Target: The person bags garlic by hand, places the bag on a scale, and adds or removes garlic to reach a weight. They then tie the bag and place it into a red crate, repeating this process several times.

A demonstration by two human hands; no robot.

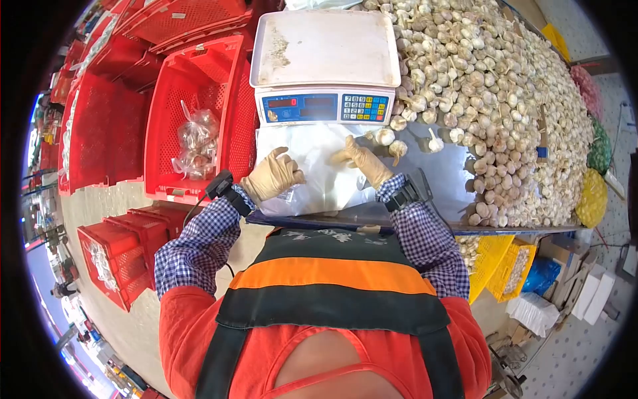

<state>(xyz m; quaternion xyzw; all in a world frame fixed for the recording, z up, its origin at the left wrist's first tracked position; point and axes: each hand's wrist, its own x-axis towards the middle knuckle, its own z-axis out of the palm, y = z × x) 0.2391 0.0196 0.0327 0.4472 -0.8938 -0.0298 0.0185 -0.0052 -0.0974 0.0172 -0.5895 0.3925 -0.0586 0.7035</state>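
Observation:
A stack of clear plastic bags [319,159] lies on the table in front of the white weighing scale [325,50]. My left hand [272,175], in a beige glove, rests at the left side of the bags with its fingers curled in; whether plastic is pinched in them is hidden. Over the right part of the bags is my right hand [364,163], also gloved, with a finger and thumb apart and nothing visible between them. Several loose garlic bulbs [397,150] lie just beyond it. The scale's pan holds only bits of dry skin, and its display shows a red 0.
A large heap of garlic [492,86] covers the table's right side. At left, a red crate [229,120] holds bagged garlic [198,143]. More red crates [106,133] stand farther left. Yellow crates [512,269] are below the table at right.

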